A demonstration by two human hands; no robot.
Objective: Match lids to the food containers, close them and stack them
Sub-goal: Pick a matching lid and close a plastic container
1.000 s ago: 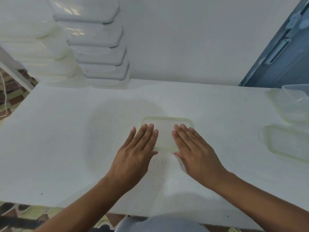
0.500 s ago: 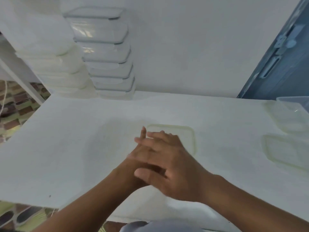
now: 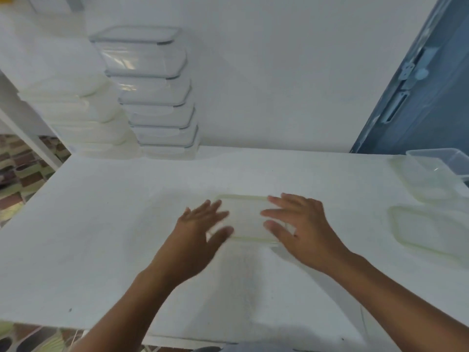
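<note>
A pale translucent lidded container (image 3: 245, 217) lies flat on the white table (image 3: 101, 237) in front of me. My left hand (image 3: 200, 232) is at its left edge with fingers spread, blurred. My right hand (image 3: 299, 224) is at its right edge, fingers apart and curled toward the rim. Whether either hand grips the container I cannot tell. At the back left stand a stack of clear closed containers (image 3: 154, 97) and a stack of milky white ones (image 3: 81, 115). At the right lie a loose pale lid (image 3: 429, 229) and an open pale container (image 3: 421, 176).
A white wall rises behind the table. A blue door (image 3: 418, 92) stands at the right, with a clear bin (image 3: 446, 161) at the table's far right edge. Patterned floor shows beyond the table's left and near edges.
My hands were flat on the lid, then overlapped on its left part; now they have parted to its left and right edges. The view has tilted up.
</note>
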